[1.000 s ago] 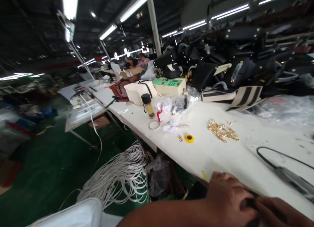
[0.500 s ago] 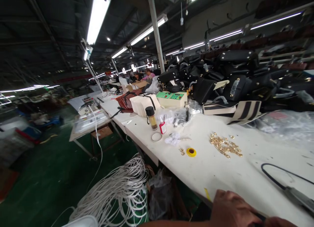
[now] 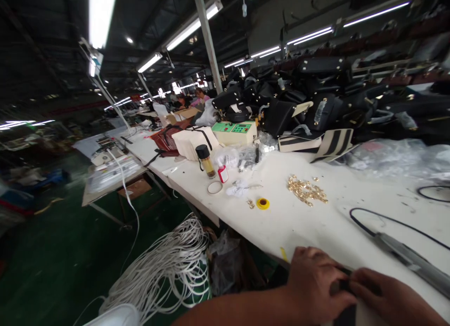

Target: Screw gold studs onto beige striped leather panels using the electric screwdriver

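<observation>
My left hand (image 3: 316,284) is closed at the table's front edge, its thumb and fingers pinching a dark strip (image 3: 342,288). From the right, my right hand (image 3: 390,293) grips the same dark piece, its fingertips close to those of my left. Below the hands the piece runs out of the frame. A grey handheld tool (image 3: 411,260) with a black cord lies right of my hands. Farther back are a pile of gold metal fittings (image 3: 305,190) and a yellow tape roll (image 3: 262,203).
The white table (image 3: 274,227) carries a red-labelled bottle (image 3: 222,174), a black-capped bottle (image 3: 206,164), a green-topped machine (image 3: 235,131) and a striped strap (image 3: 332,145). Black bags (image 3: 281,117) are heaped behind. White cord coils (image 3: 165,269) lie on the floor at left. People sit far back.
The view has shifted, so the table items appear farther left and higher. Both hands now show more fully, with the dark piece visible between them.
</observation>
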Available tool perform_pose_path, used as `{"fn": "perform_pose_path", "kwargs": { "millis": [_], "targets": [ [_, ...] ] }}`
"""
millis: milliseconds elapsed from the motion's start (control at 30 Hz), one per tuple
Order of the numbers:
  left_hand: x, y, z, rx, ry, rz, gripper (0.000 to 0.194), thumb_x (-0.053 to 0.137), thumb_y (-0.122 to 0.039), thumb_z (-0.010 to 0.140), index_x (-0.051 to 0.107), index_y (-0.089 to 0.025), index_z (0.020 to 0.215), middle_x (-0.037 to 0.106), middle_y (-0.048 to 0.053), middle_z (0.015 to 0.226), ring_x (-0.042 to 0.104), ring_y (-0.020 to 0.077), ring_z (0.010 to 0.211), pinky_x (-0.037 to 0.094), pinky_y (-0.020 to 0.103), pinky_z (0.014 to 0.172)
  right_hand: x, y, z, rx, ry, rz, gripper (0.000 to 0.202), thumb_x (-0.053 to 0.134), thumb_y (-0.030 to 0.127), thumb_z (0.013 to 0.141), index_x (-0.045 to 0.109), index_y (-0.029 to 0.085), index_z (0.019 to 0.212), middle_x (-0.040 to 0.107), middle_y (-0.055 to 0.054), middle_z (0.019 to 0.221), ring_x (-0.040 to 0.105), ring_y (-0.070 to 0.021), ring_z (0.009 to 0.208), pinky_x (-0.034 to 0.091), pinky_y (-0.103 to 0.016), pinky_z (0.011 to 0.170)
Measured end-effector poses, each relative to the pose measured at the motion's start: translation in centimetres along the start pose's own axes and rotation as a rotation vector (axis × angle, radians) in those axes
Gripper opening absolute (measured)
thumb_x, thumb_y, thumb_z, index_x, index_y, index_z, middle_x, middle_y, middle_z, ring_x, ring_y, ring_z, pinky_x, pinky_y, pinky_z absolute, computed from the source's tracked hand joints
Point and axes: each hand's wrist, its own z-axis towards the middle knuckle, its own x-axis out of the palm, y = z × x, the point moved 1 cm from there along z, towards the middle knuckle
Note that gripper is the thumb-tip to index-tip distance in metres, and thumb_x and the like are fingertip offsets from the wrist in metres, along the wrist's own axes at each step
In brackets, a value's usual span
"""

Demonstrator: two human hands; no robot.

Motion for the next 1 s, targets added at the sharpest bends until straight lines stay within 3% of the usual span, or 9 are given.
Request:
{"fn": "perform_pose_path", "kwargs": {
  "millis": [133,200,367,467,667,867,1000],
  "targets": [
    [-1.7,-1.3,0.1,0.023,-0.020,-0.020,0.031,0.070,-0.049,0.089,0.074,-0.026,0.110,0.076,0.002,0.119,0.061,0.0244,0.118,0.044,0.044,0.102,-2.6,4.5,-1.2,0.095,0.022,0.025,0.028,0.058,0.046,0.082,0.070,0.023,0.071,0.070,-0.003,0.067,0.063,-0.0207,0.066,0.046,-0.030,0.063],
    [-2.1,-1.4,0.5,0.029,-0.027,-0.032,0.026,0.070,-0.043,0.090,0.074,-0.026,0.109,0.075,0.003,0.121,0.059,0.0250,0.121,0.043,0.045,0.103,-3.6,5.6,-1.2,0.129,0.067,0.080,0.024,0.060,0.041,0.082,0.072,0.021,0.078,0.065,-0.002,0.066,0.056,-0.0168,0.061,0.041,-0.028,0.057],
    [-1.8,-1.0,0.8,0.040,-0.061,-0.034,0.026,0.073,-0.036,0.089,0.072,-0.025,0.111,0.074,0.003,0.122,0.057,0.0248,0.123,0.041,0.046,0.105,-4.6,4.4,-1.5,0.248,0.181,0.476,0.035,0.068,0.051,0.082,0.068,0.017,0.088,0.057,0.001,0.071,0.049,-0.0116,0.063,0.040,-0.024,0.058],
    [-1.8,-1.2,0.7,0.049,-0.048,-0.017,0.026,0.071,-0.037,0.091,0.071,-0.024,0.113,0.073,0.004,0.124,0.056,0.0246,0.125,0.041,0.046,0.105,-4.8,4.0,-2.0,0.266,0.168,0.582,0.040,0.071,0.056,0.081,0.067,0.016,0.090,0.056,0.002,0.073,0.048,-0.0104,0.063,0.041,-0.023,0.058],
    [-2.0,-1.3,0.9,0.023,-0.012,0.003,0.028,0.069,-0.040,0.092,0.070,-0.024,0.115,0.072,0.005,0.128,0.056,0.0259,0.127,0.041,0.046,0.106,-4.3,4.8,-1.8,0.238,0.099,0.375,0.033,0.069,0.049,0.083,0.073,0.018,0.090,0.056,0.003,0.065,0.047,-0.0108,0.057,0.038,-0.024,0.054],
    [-2.0,-1.3,0.9,0.025,0.013,0.000,0.030,0.067,-0.042,0.093,0.069,-0.023,0.116,0.071,0.005,0.128,0.054,0.0252,0.129,0.041,0.045,0.106,-3.9,6.0,-1.8,0.209,-0.007,0.167,0.023,0.067,0.041,0.082,0.075,0.019,0.083,0.068,0.000,0.073,0.054,-0.0140,0.064,0.040,-0.026,0.058],
    [-2.0,-1.3,0.9,0.027,0.014,-0.003,0.031,0.066,-0.043,0.094,0.069,-0.022,0.117,0.071,0.006,0.129,0.053,0.0261,0.129,0.040,0.046,0.106,-3.5,6.3,-1.7,0.236,-0.037,0.098,0.020,0.067,0.039,0.081,0.074,0.020,0.081,0.067,0.001,0.070,0.053,-0.0140,0.064,0.038,-0.026,0.058]
  ]
}}
